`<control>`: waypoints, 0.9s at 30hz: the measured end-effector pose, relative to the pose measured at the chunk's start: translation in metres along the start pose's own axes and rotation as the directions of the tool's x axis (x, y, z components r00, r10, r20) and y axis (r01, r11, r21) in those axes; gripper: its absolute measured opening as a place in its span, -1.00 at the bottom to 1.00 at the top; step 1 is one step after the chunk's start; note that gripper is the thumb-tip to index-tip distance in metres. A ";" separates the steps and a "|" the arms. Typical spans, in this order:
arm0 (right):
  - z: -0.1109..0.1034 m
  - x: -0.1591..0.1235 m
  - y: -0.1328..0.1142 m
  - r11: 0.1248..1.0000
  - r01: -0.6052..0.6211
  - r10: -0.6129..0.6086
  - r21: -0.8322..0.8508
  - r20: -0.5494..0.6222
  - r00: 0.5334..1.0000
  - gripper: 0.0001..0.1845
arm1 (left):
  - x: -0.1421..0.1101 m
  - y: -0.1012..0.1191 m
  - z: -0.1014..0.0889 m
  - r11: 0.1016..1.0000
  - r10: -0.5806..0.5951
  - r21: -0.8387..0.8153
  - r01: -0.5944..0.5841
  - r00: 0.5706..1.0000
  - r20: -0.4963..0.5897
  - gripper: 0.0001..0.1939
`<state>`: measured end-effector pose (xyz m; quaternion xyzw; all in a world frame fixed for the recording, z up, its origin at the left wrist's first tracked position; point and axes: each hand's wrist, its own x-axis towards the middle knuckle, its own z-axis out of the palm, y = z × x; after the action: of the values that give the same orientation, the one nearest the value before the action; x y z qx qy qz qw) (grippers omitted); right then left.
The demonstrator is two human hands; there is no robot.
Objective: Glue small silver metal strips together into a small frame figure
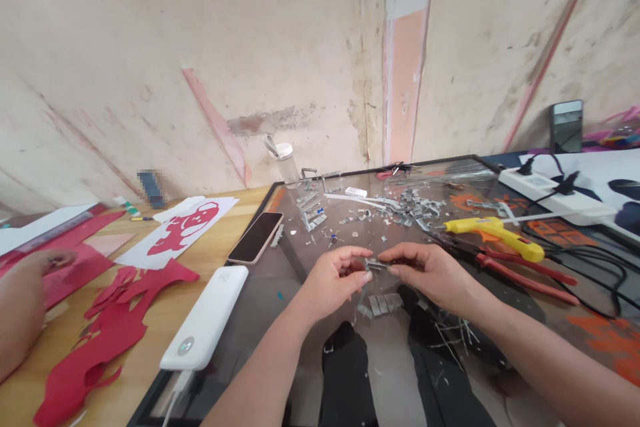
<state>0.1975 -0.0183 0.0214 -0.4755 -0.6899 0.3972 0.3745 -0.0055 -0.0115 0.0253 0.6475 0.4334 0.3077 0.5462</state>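
Note:
A small grey piece [376,265], metallic-looking and strip-like, is held just above the dark glass tabletop. The fingers of my left hand [334,282] are closed on its left end, and my right hand [434,275] pinches its right end. Right below, a short row of flat grey pieces [384,304] lies on the glass. Beyond my fingers is a scattered heap of grey scraps [413,207]. Small frame-like grey assemblies [311,210] stand farther back to the left. How the held piece is made is too small to tell.
A yellow glue gun [495,233] and red-handled pliers [525,272] lie to the right, near a white power strip [555,193] and black cables. To the left are a phone [257,237], a white power bank [205,318], red cut paper [110,340] and another person's hand [55,263].

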 end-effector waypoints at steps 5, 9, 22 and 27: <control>0.000 -0.001 -0.002 1.000 -0.008 0.009 -0.021 0.014 1.000 -0.76 | 0.000 0.002 0.001 1.000 0.015 0.006 -0.015 1.000 -0.014 -0.72; 0.001 -0.001 -0.003 0.999 -0.024 0.025 0.041 -0.006 1.000 -0.74 | 0.001 0.001 0.000 1.000 -0.005 0.005 0.005 1.000 -0.031 -0.72; -0.022 0.015 0.039 0.905 -0.057 -0.042 -0.421 -0.222 0.974 -0.70 | 0.004 -0.001 -0.017 0.990 -0.019 -0.144 -0.005 0.986 -0.165 -0.72; -0.029 0.025 0.053 0.782 -0.073 -0.065 -0.619 -0.197 0.978 -0.67 | 0.008 -0.006 -0.020 0.990 -0.027 -0.139 -0.002 0.978 -0.207 -0.70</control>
<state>0.2354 0.0232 -0.0114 -0.6125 -0.7384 0.0962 0.2653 -0.0207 0.0049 0.0231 0.5695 0.4698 0.3996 0.5435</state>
